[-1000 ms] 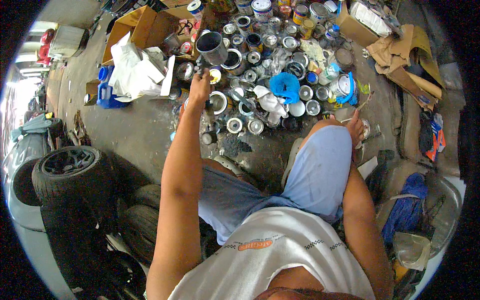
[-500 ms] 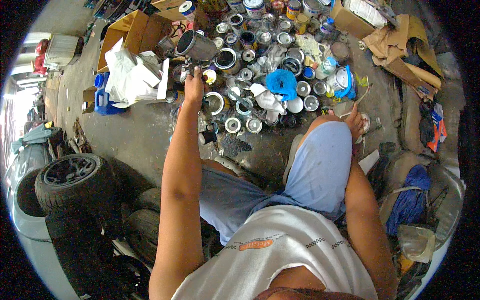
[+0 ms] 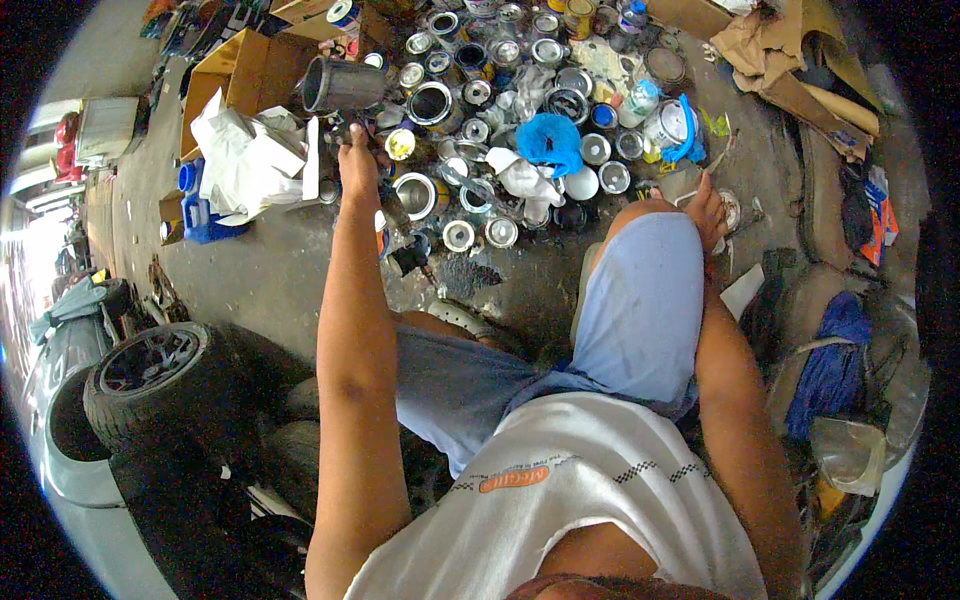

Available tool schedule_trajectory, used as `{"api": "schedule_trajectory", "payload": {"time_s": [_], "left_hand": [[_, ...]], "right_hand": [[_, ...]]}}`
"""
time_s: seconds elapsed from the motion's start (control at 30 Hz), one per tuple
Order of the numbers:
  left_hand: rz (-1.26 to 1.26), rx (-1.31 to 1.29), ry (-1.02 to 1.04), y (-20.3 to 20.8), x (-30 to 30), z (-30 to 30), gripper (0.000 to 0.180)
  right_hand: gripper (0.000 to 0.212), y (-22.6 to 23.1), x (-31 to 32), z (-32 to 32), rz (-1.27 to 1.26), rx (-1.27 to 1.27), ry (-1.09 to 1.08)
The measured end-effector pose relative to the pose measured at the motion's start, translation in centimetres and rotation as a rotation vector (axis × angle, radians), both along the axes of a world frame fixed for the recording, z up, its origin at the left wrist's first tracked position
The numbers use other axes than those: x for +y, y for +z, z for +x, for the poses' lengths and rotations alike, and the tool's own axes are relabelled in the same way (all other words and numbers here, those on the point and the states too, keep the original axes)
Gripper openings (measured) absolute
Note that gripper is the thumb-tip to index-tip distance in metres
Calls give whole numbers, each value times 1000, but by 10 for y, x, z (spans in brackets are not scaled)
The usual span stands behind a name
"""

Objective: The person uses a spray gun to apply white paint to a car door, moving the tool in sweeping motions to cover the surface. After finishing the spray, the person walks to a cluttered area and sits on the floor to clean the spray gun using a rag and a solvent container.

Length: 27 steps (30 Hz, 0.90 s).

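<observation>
My left arm stretches forward, and my left hand (image 3: 358,168) is closed on what looks like a spray gun. Its dark grey open cup (image 3: 343,84) sits just beyond my fingers, tipped on its side with the mouth to the left. My fingers hide most of the gun's body. Beside my raised right knee, my right hand (image 3: 708,212) is low near the floor with its fingers bent. A thin pale stick (image 3: 724,157) extends from its fingertips, apparently pinched there. Nearest my left hand are an open tin with yellow inside (image 3: 400,145) and a wide open paint can (image 3: 415,197).
Paint tins crowd the floor ahead, with a blue cloth (image 3: 549,145) among them. A cardboard box (image 3: 232,82), white sheeting (image 3: 240,165) and blue jug (image 3: 205,215) stand left. A wheel (image 3: 150,370) lies near left. Torn cardboard (image 3: 785,75) and blue fabric (image 3: 828,365) are right.
My left hand has moved left with the grey cup, which is tipped further onto its side. The view has shifted slightly. My right hand keeps its place beside the knee.
</observation>
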State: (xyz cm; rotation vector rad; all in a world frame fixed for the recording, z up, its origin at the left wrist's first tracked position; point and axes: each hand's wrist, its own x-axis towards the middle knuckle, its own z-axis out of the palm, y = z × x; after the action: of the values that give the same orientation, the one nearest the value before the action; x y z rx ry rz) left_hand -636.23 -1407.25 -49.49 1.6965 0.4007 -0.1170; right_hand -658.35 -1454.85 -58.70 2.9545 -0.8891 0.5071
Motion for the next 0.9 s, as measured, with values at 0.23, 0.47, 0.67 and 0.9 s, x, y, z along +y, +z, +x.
{"api": "schedule_trajectory", "payload": {"time_s": [0.23, 0.47, 0.67, 0.9], "left_hand": [[28, 85, 35, -5, 6, -1, 47], [84, 84, 33, -11, 5, 1, 42], [102, 119, 21, -9, 0, 2, 41], [226, 110, 37, -5, -10, 0, 40]], "right_hand": [[110, 6, 3, 0, 66, 29, -4], [111, 1, -1, 2, -73, -33, 29], [112, 2, 1, 1, 28, 1, -8], [114, -2, -1, 3, -30, 46, -42]]}}
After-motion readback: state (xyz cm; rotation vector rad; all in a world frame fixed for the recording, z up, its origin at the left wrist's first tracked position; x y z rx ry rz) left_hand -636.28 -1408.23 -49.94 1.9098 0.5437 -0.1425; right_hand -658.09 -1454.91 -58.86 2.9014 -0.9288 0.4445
